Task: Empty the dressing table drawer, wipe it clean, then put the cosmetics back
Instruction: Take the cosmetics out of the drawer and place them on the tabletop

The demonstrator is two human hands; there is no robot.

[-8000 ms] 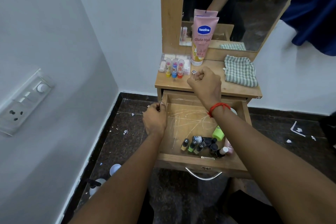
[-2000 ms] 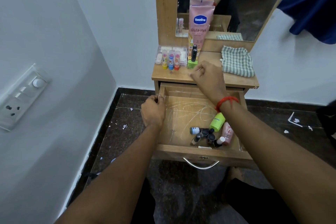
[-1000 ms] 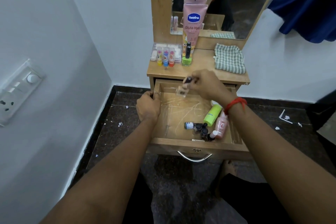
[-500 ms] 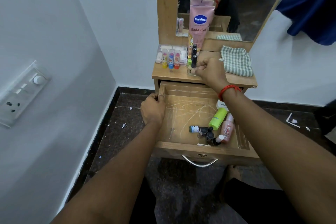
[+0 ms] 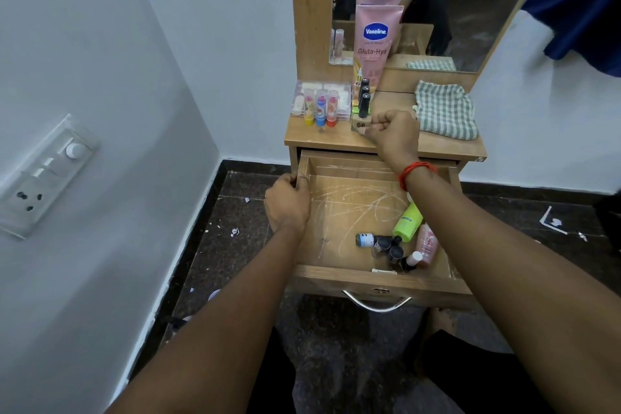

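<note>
Your left hand (image 5: 287,203) grips the left wall of the open drawer (image 5: 336,212) near its back corner, fingers curled over the top edge. Your right hand (image 5: 393,134), with a red thread (image 5: 416,171) round its wrist, is past the drawer's back edge, over the tabletop (image 5: 447,146) above it. Its fingers are curled tight, and the fingertips pinch the beige base of a nail polish bottle (image 5: 362,118), which stands upright there under a black cap.

Straight behind that bottle, farther from the drawer, 2 more black-capped bottles (image 5: 365,86) stand in a row, with an upright pink Vaseline tube (image 5: 373,44) behind them. Beyond the drawer's back left corner stand 3 lip balm sticks (image 5: 321,107), with yellow, blue and red bases, in front of a clear case (image 5: 322,89). Beyond its back right corner lies a green checked cloth (image 5: 443,111).

Inside the drawer, cosmetics lie bunched in the front right corner: a lime green tube (image 5: 408,222), a pink bottle (image 5: 427,242), a small bottle with a teal label (image 5: 364,240) and some dark-capped bottles (image 5: 391,250), too crowded to count. The rest of the drawer's floor shows pale scratches.
</note>
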